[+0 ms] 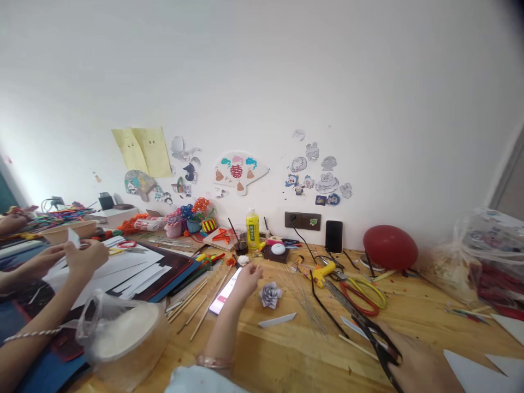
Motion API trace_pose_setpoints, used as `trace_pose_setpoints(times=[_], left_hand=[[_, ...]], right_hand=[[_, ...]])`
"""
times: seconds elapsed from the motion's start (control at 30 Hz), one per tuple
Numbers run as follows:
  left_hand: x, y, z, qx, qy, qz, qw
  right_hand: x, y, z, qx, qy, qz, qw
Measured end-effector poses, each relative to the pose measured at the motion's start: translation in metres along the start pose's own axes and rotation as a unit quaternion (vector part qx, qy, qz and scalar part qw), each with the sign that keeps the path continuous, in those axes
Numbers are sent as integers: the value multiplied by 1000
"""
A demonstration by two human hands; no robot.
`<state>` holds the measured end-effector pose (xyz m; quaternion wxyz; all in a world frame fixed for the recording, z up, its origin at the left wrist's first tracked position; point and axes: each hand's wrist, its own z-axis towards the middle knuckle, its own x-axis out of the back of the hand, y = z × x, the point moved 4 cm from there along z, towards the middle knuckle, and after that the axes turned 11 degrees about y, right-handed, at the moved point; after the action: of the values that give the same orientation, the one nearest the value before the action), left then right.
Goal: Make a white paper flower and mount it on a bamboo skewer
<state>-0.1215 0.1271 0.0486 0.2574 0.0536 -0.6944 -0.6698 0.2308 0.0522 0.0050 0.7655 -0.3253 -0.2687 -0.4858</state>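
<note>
My left hand hovers above the table over a lit phone, fingers curled together; what they hold, if anything, I cannot make out. A grey-and-white paper flower sits just right of that hand, and a folded white paper strip lies below it. In my right hand is a pair of black-handled scissors, its blades pointing up and left toward a yellow glue gun. Under the scissors lie a black cable and a paper strip.
At left, another person's hands hold white paper over loose sheets. A bagged tub stands at front left. Wooden sticks, a yellow bottle, red-and-yellow-handled scissors and a red balloon are around.
</note>
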Motion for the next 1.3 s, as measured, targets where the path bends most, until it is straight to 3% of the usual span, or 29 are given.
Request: trace_pose_setpoints(times=[0.2,0.33,0.5,0.7,0.9,1.3], left_hand=[[-71,22,-69,16,-214,-42,976],[-104,15,-95,15,-293,-62,954],[-113,10,-100,21,-317,-118,941],[-104,35,-111,9,-358,-174,917],[-97,44,-114,-21,-353,-149,923],[-103,37,-107,-97,-215,-71,969]], right_hand=[[6,-10,3,13,-5,-6,1000],[-2,-8,-1,19,29,-69,997],[-6,-17,-5,13,31,-43,999],[6,-33,-3,-3,25,0,1000],[14,-39,-2,-1,38,-6,999],[29,-51,-2,67,110,-69,989]])
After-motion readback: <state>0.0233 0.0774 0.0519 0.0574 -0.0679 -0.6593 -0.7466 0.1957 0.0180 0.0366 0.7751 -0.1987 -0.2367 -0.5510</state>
